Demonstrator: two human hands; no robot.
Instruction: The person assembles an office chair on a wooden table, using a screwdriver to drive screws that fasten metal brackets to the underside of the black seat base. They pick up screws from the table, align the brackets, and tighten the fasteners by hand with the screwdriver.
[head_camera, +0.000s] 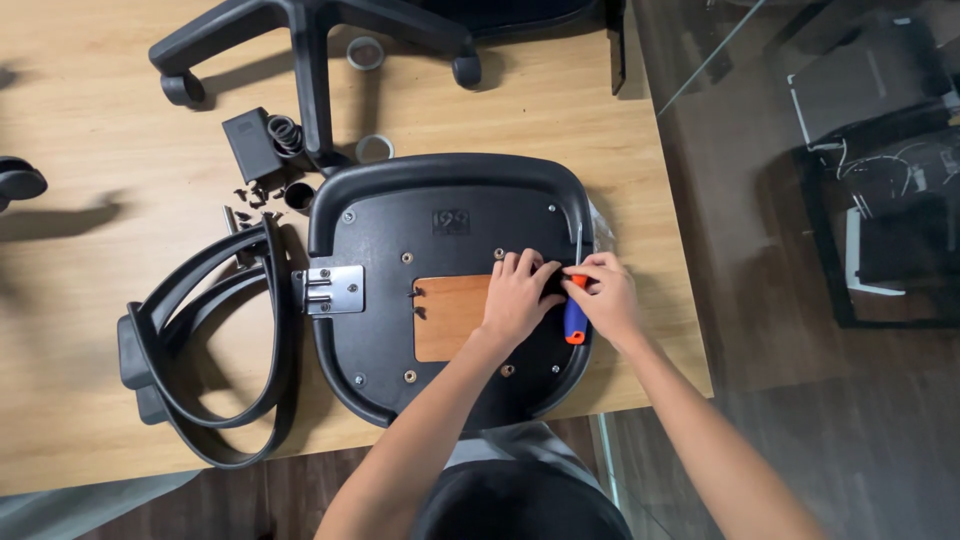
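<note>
The black chair seat (400, 240) lies upside down on my wooden worktop (100, 130), its glossy shell rounded, with a bare wooden square (448, 318) in the middle and a metal bracket (333, 289) at its left edge. My left hand (518, 297) presses flat on it, fingers spread. My right hand (606, 295) grips a blue-and-orange screwdriver (575, 318) just beside.

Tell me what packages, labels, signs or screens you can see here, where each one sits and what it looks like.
Moulded mark: small raised black square, upper middle of the black seat underside.
Clear plastic bag: crinkled and transparent, at the seat's right edge, just above the right hand.
Black box: small, matt, rectangular, on the wooden table above and left of the seat.
No signs or screens that I can make out.
</note>
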